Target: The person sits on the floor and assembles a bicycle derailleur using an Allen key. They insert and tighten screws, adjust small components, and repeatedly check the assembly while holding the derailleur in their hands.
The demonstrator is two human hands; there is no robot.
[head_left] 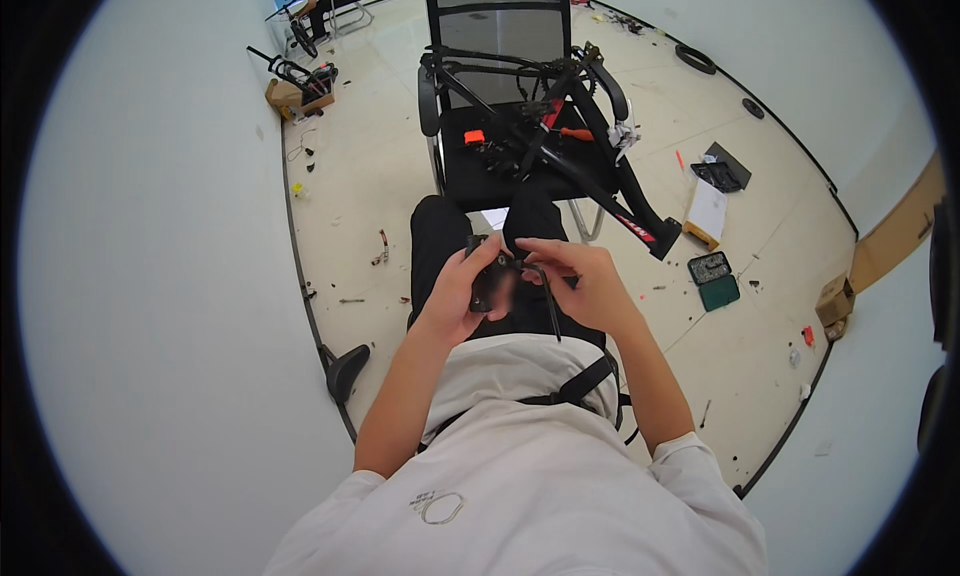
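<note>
Black and small, the part (492, 281) sits over the lap, clamped in the left hand (468, 294). The right hand (585, 281) pinches a thin black tool (551, 306) touching it. Beyond the fingers (530, 248), a bike frame (575, 146) lies across a chair (497, 36). Right of them, a green case (715, 280) rests on the floor (380, 156).

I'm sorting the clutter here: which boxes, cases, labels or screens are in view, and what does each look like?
Green case: floor on the right, open, rectangular, two halves.
Black case: floor further back on the right, open, with a dark flat lid.
Brown cardboard box: by the right wall, small.
Brown cardboard box: by the left wall, bike parts on top.
No screens or signs visible.
</note>
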